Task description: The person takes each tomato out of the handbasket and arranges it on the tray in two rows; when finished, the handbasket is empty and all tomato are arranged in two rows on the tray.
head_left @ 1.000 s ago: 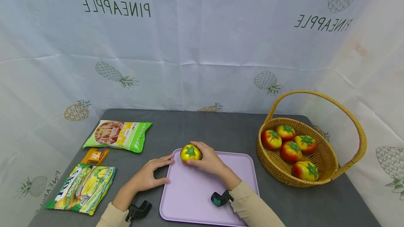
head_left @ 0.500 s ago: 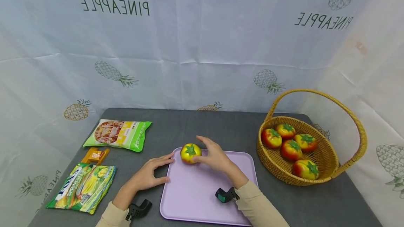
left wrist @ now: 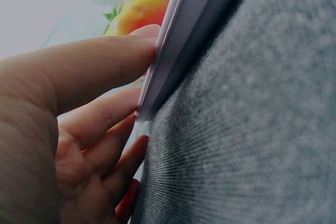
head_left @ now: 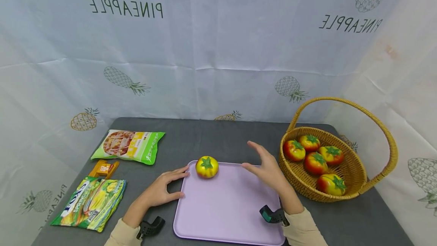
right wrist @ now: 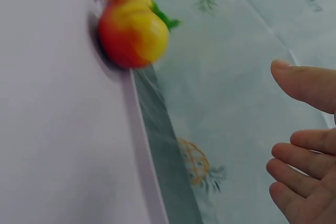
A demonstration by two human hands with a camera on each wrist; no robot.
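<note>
A shiny yellow-and-red tomato [head_left: 206,167] with a green star-shaped top sits at the far left corner of the lilac tray [head_left: 225,208]. My left hand [head_left: 160,189] touches the tray's left edge with thumb and fingertips, fingers fairly straight. In the left wrist view the thumb [left wrist: 105,66] lies against the rim [left wrist: 170,40]. Over the tray's far right part, my right hand [head_left: 271,172] is spread and holds nothing. To its right stands a wicker basket [head_left: 297,185] with several similar tomatoes [head_left: 315,163]. The right wrist view shows the tray tomato [right wrist: 134,30] well away from the fingers.
At the left of the dark grey table [head_left: 205,136] lie a green-and-white food bag [head_left: 128,146], small orange packets [head_left: 103,169] and a frozen vegetable bag [head_left: 90,204]. The basket's tall handle [head_left: 375,120] arches over it. A pineapple-print curtain [head_left: 218,48] hangs behind.
My right hand has let go of the tomato at the tray's far left corner and moved right, toward the basket. The left hand has stayed at the tray's edge.
</note>
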